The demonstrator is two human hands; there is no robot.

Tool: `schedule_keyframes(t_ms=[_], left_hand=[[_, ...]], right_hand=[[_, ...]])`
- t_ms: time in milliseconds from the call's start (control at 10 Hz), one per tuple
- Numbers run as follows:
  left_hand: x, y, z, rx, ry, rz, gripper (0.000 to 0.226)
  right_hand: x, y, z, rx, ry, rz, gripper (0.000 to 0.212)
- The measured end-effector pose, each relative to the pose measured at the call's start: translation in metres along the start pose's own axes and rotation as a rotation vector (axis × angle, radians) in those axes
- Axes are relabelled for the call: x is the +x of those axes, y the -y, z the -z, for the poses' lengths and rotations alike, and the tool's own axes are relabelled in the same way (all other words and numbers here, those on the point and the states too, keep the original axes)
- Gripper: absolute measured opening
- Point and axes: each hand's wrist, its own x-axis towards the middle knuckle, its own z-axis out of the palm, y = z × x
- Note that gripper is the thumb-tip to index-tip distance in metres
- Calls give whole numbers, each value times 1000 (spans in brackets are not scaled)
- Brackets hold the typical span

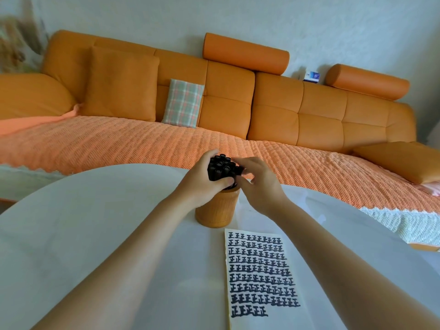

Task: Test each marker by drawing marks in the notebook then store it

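Head view: an orange cup (217,210) stands on the white surface (95,222), about halfway between its near edge and its far edge. A bunch of black markers (222,166) stands straight up in the cup, ends pointing up.

The left hand (202,179) wraps its fingers around the bunch from the left side and holds it tight. The right hand (257,184) is at the right side of the bunch. Its fingers are curled and look to pinch one of the markers there.

The notebook (259,275) lies open between the cup and the near edge, a bit to the right. Its page is nearly full of black marks, with a little room left at the bottom.

The markers stand tall, so the picked one likely has to come straight up and out. The right hand is the one closer to the notebook, so it is probably the drawing hand. The left hand can keep the cup from tipping.
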Motion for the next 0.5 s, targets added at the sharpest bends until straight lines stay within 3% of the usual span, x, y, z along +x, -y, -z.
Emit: schedule_keyframes(t_ms=[300, 500], left_hand=[[-2, 4, -6, 19, -48, 22, 58], [-7, -2, 0, 73, -23, 55, 61]], right_hand=[[-1, 6, 2, 67, 249, -78, 63], [-3, 14, 8, 79, 257, -93, 69]])
